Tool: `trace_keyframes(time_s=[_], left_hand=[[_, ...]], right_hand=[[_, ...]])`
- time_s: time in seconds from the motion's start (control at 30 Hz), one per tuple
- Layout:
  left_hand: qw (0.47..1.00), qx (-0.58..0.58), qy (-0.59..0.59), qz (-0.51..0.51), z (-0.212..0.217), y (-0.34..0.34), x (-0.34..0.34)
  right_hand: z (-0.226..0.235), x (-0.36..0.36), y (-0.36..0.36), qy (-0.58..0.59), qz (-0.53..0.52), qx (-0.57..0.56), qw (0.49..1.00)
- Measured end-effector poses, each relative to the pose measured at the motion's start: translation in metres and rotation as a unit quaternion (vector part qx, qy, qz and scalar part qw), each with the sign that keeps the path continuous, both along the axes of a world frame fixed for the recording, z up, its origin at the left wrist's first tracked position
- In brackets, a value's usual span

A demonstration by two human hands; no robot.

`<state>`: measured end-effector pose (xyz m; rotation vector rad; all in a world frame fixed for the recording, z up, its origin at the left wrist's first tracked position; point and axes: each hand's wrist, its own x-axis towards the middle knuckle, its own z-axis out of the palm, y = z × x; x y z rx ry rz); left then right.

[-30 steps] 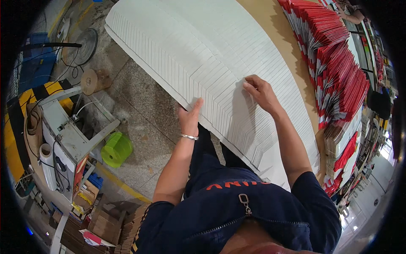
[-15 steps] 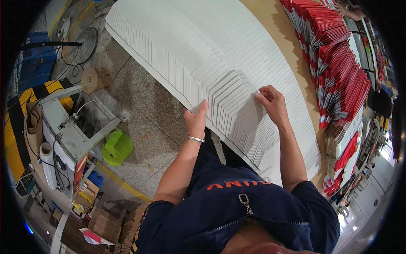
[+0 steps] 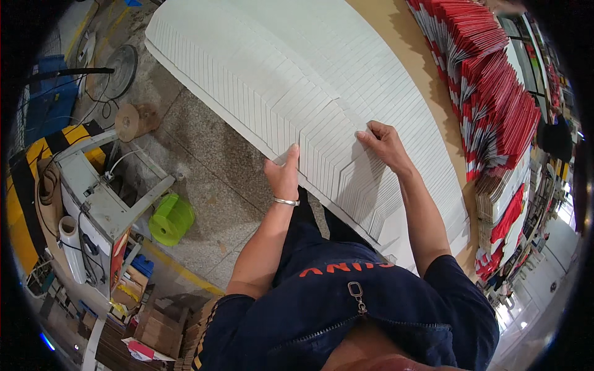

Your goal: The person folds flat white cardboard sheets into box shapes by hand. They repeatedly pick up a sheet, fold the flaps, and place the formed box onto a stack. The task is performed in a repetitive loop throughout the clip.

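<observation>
A long fan of overlapping white card sheets (image 3: pixel 247 68) spreads over the table in front of me, its stepped edges running diagonally toward my body. My left hand (image 3: pixel 284 178) grips the near edge of the fan, thumb on top and the other fingers mostly hidden beneath. To its right, my right hand (image 3: pixel 385 147) is closed in a pinch at the inner edge of the sheets, thumb against forefinger. The sheets between both hands lie close together, and the right hand's shadow falls across them.
Red and white folded packs (image 3: pixel 495 105) stand in a dense row on the brown board (image 3: pixel 414 55) at right. On the floor at left are a green tape roll (image 3: pixel 171 218), a brown roll (image 3: pixel 136 122) and a metal-framed machine (image 3: pixel 102 195). Cardboard boxes (image 3: pixel 159 331) lie lower left.
The sheets between my hands stood raised with wide gaps; now they lie flatter and closer. My right hand has shifted slightly left, while the left hand keeps nearly the same place.
</observation>
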<state>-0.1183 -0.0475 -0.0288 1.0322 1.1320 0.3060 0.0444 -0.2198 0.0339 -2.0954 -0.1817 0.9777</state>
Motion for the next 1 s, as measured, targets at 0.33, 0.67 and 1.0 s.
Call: trace_keyframes(time_s=[0.33, 0.67, 1.0], left_hand=[[0.998, -0.025, -0.033, -0.043, -0.010, 0.004, -0.008], [0.998, -0.031, -0.041, -0.044, -0.001, -0.006, -0.009], [0.998, 0.000, -0.033, -0.056, 0.003, -0.007, -0.008]], right_hand=[[-0.020, -0.004, -0.012, 0.023, -0.058, 0.039, 0.997], [0.018, -0.015, -0.024, -0.085, -0.066, -0.032, 0.994], [0.018, -0.016, -0.030, -0.002, -0.017, -0.030, 0.999]])
